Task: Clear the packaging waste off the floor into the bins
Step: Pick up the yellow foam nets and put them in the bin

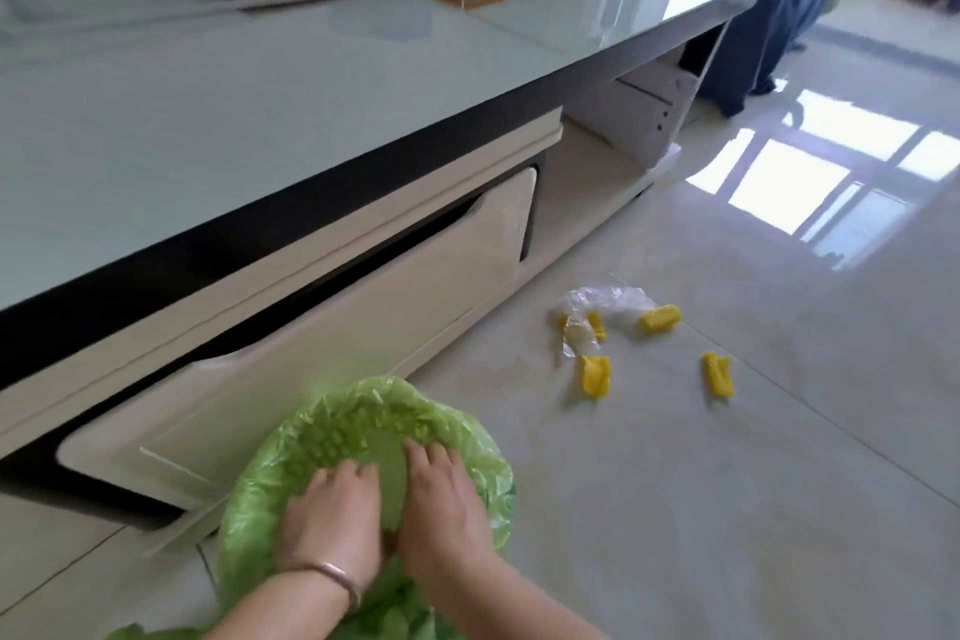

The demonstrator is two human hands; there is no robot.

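We press both hands, left hand (327, 509) and right hand (441, 504), fingers spread flat, into the green bin liner (311, 437). Yellow foam wrappers (595, 376) and clear plastic (608, 301) lie on the floor nearby; next we gather them.

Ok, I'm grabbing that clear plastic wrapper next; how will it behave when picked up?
The clear plastic wrapper looks thin and crumpled, so probably floppy and very light. It lies among yellow foam nets, so one may snag and lift with it.
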